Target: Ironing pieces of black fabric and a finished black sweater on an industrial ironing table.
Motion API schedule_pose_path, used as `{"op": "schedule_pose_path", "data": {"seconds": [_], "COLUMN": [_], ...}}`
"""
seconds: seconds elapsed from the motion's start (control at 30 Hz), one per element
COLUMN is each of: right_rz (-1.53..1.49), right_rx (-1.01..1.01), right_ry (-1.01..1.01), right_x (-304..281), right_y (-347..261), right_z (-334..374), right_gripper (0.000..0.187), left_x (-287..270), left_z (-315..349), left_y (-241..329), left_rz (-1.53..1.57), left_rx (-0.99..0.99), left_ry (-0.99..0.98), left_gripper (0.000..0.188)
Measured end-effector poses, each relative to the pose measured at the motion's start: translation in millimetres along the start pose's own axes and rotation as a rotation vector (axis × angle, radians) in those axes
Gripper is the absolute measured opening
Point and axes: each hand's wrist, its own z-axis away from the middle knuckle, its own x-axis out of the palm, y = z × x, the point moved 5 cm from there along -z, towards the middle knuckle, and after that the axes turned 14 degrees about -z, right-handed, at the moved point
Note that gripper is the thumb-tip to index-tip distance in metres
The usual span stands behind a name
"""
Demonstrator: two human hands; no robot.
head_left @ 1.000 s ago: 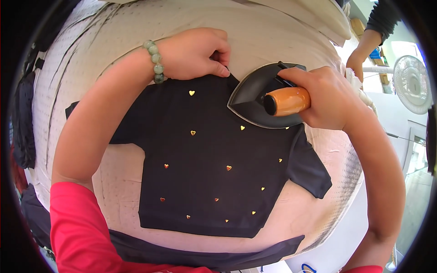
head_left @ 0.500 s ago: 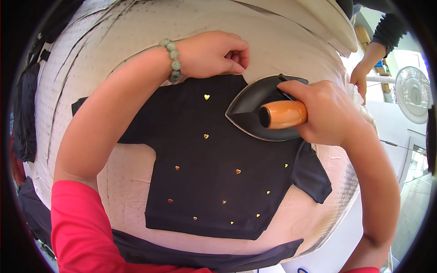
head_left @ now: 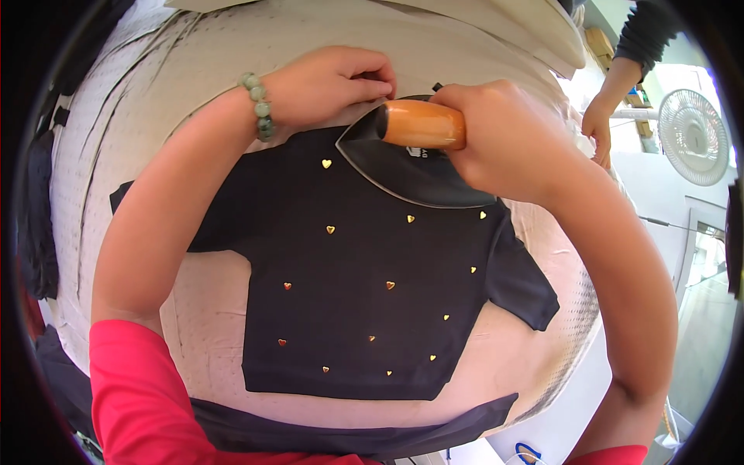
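A dark short-sleeved top (head_left: pixel 349 256), dotted with small gold hearts, lies spread on a pale padded ironing surface (head_left: pixel 209 310). My right hand (head_left: pixel 504 139) grips the orange handle of a black iron (head_left: pixel 372 163). The iron rests on the upper part of the top, its pointed tip facing left. Beside the iron, at the top's neck edge, my left hand (head_left: pixel 329 85) is closed with curled fingers. Its fingertips come close to the iron's handle end, and whatever they hold is hidden. A green bead bracelet (head_left: pixel 258 107) circles my left wrist.
Another dark garment (head_left: pixel 349 434) lies along the near edge. Dark cloth (head_left: pixel 39 201) hangs at the far left. At the upper right, another person's hand (head_left: pixel 597 128) touches the ironing surface's edge. A white fan (head_left: pixel 694 138) stands beyond it.
My right hand has moved the iron up and to the left, uncovering gold hearts on the right chest. My left hand and the top appear slightly farther left in view.
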Motion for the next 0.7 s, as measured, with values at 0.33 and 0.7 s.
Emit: {"op": "schedule_pose_path", "data": {"seconds": [0.33, 0.7], "right_rz": [0.053, 0.01], "right_rx": [-0.023, 0.256], "right_ry": [-0.048, 0.371], "right_x": [-5, -25], "right_y": [27, 36], "right_z": [18, 120], "right_gripper": [0.028, 0.037], "left_x": [-3, 37], "left_z": [-2, -50], "left_y": [8, 46], "left_rz": [-0.266, -0.538], "left_rx": [0.08, 0.179], "left_ry": [0.03, -0.152], "left_gripper": [0.011, 0.025]}}
